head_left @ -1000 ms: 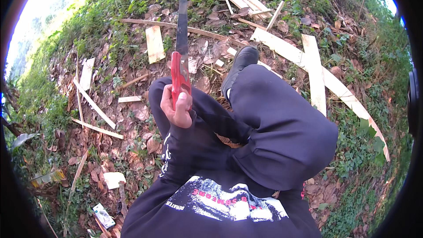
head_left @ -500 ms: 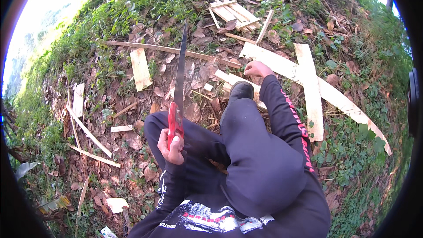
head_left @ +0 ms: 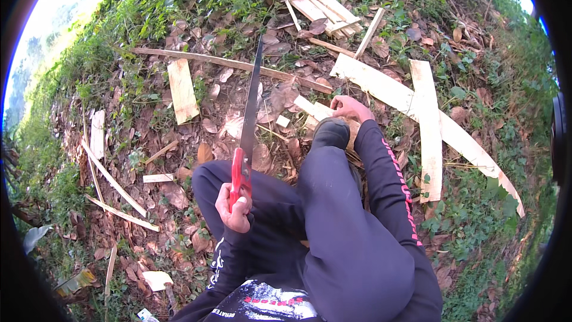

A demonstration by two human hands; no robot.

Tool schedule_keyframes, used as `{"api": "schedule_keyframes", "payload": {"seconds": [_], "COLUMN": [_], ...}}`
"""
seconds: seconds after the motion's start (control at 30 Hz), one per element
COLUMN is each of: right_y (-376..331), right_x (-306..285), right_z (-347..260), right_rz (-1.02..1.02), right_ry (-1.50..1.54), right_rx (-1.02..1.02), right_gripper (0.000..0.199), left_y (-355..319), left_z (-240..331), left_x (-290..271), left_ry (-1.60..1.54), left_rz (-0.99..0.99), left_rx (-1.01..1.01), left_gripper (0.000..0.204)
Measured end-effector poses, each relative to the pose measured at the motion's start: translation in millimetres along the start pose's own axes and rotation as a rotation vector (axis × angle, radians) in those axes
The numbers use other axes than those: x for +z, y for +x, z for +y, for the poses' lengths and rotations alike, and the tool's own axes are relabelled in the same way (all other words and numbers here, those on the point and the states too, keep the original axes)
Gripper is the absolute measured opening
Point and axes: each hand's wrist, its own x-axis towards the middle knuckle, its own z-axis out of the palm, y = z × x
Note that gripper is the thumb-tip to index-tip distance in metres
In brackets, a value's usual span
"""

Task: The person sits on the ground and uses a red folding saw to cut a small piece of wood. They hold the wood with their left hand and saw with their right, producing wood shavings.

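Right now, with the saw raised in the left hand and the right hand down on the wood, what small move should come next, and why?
Probably lower the saw toward the pale wood piece. The left hand holds its red handle with the blade pointing up and away, off the wood. The right hand already rests at that piece, beside the shoe, so the fingers should stay out of the blade's line.

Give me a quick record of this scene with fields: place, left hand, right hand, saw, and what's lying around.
Place: outdoor ground with dry leaves and grass
Left hand: grips the red handle of a saw
Saw: blade points up and away from the body, over the leaves
Right hand: stretched forward, resting on a wood piece by the shoe
Around: long plank, short board, thin stick, stack of slats
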Motion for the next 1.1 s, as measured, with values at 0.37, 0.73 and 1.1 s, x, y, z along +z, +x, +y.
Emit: {"api": "schedule_keyframes", "payload": {"seconds": [0.37, 0.73, 1.1], "right_y": [11, 21, 31], "right_x": [20, 9, 3], "right_z": [36, 27, -75], "right_rz": [-0.136, -0.26, -0.317], "right_ry": [0.24, 0.126, -0.212], "right_rx": [0.207, 0.172, 0.329], "right_gripper": [0.07, 0.059, 0.085], "left_y": [5, -2, 6], "left_z": [-13, -21, -33], "left_x": [3, 3, 12], "left_ry": [0.026, 0.072, 0.136], "left_rz": [-0.019, -0.027, -0.022], "left_rx": [-0.08, -0.2, -0.171], "left_gripper": [0.019, 0.022, 0.023]}}
